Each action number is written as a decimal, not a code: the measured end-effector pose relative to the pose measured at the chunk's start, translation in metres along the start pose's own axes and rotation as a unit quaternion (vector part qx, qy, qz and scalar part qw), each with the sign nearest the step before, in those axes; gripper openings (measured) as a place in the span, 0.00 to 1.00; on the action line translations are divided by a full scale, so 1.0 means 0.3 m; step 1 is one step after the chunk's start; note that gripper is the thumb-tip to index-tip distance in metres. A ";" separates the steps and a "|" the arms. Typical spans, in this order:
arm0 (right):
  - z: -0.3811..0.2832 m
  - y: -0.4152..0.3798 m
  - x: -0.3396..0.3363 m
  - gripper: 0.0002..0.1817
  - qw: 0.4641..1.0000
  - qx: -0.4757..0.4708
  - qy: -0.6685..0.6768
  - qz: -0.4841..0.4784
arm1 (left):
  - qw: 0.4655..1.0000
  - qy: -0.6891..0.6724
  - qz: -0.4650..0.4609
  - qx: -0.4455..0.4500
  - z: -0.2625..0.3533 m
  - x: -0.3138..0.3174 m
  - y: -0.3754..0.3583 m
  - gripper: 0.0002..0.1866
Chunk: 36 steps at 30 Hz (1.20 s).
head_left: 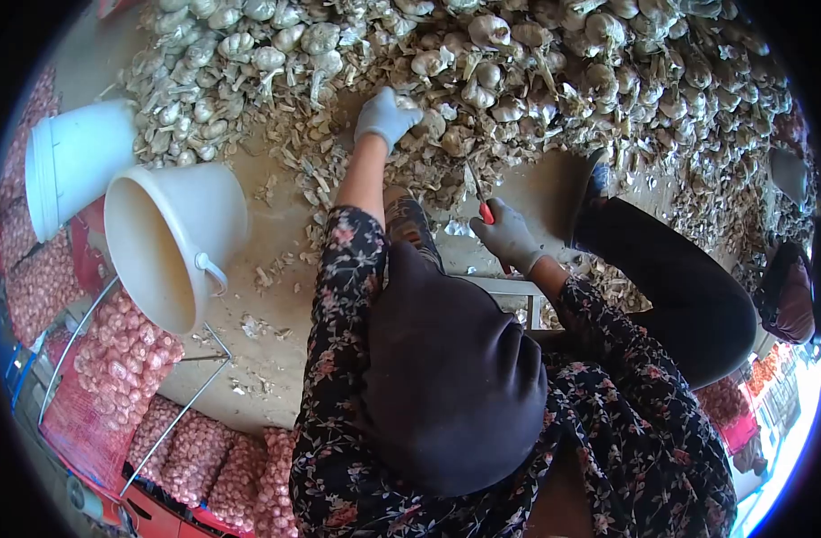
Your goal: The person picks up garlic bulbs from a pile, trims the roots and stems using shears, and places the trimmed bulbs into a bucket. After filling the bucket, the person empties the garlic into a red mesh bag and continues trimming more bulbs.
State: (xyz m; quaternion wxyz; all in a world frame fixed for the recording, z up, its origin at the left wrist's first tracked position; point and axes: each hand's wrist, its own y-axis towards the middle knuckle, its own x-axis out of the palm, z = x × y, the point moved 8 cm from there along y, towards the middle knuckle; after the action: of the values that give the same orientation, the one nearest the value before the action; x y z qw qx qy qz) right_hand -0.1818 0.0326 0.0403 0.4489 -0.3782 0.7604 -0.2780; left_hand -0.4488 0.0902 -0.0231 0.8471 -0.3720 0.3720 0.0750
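Note:
My left hand [388,117], in a grey glove, reaches to the near edge of a heap of dry garlic [482,72]. Its fingers curl around a garlic bulb [407,103], mostly covered by the glove. My right hand [509,238], gloved as well, is closed around a red-handled cutting tool [486,212]. A narrow metal blade extends from the tool toward the heap, its tip close to the loose bulbs. Papery skins and cut stalks [316,179] lie on the ground below my left hand.
A white bucket [222,211] lies tipped at the left, beside a pale blue bucket [78,161]. Full mesh sacks of garlic [186,448] and a metal frame [173,426] occupy the lower left. My bent leg [679,269] extends right. A metal bar [500,285] crosses below my right hand.

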 end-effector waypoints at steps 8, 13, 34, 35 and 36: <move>-0.206 -0.010 -0.116 0.18 0.964 -0.189 -0.147 0.113 | 0.841 -0.507 0.032 0.187 -0.032 -0.089 -0.286 0.30; -0.335 -0.042 -0.156 0.22 0.922 -0.230 -0.272 0.154 | 0.866 -0.446 0.054 0.218 0.017 -0.176 -0.353 0.33; -0.231 0.039 -0.033 0.17 0.977 -0.171 -0.127 -0.001 | 0.927 -0.342 0.059 0.144 -0.172 -0.109 -0.376 0.24; -0.231 0.037 -0.032 0.17 0.977 -0.172 -0.128 -0.001 | 0.975 -0.159 0.126 0.092 -0.234 -0.120 -0.367 0.26; -0.216 0.036 -0.029 0.17 0.983 -0.145 -0.109 -0.007 | 0.975 -0.159 0.127 0.091 -0.263 -0.097 -0.361 0.26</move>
State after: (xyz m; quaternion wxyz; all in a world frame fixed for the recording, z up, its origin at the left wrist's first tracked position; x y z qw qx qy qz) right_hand -0.2404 0.0512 0.0650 0.4673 -0.4728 0.7365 -0.1256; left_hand -0.4710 -0.0366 0.0238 0.9092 -0.2265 0.2817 0.2067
